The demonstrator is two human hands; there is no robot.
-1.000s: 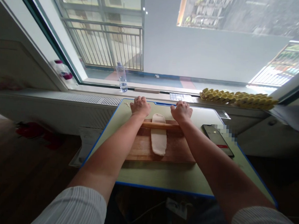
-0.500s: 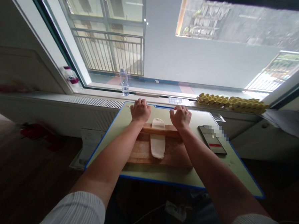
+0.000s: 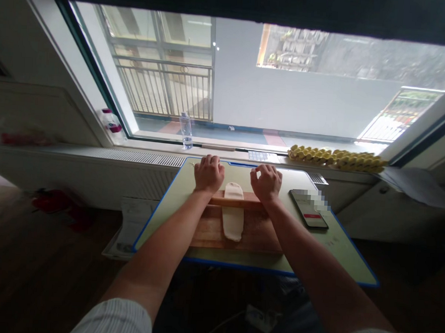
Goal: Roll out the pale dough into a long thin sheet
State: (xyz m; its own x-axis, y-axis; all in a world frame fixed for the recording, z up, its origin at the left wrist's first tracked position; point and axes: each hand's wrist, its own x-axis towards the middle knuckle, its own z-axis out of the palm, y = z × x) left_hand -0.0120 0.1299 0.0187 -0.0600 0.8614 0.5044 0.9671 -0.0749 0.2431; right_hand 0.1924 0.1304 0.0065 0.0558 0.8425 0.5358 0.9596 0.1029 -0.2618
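There goes the rolling pin (image 3: 236, 203), edging toward the near end of the dough (image 3: 233, 225); right of the dough, the right hand (image 3: 267, 182) shows a wider thumb-finger gap!

A wide window (image 3: 244, 95) fills the 12 o'clock side, with a metal railing (image 3: 165, 91) beyond the glass toward 10 or 11. On its sill (image 3: 154, 142), a clear bottle (image 3: 186, 132) stands at 10 o'clock, and a purple-capped bottle (image 3: 112, 124) between 9 and 10. A bumpy yellow stack of trays (image 3: 337, 159) lies along 3 o'clock, white sheets (image 3: 423, 188) just past it. Near 4, a phone (image 3: 309, 209) lies aslant, its screen partly pixelated. At 8 sits a bin (image 3: 119, 250) with papers (image 3: 136, 211); toward 8 to 9, dim red items (image 3: 52, 202)
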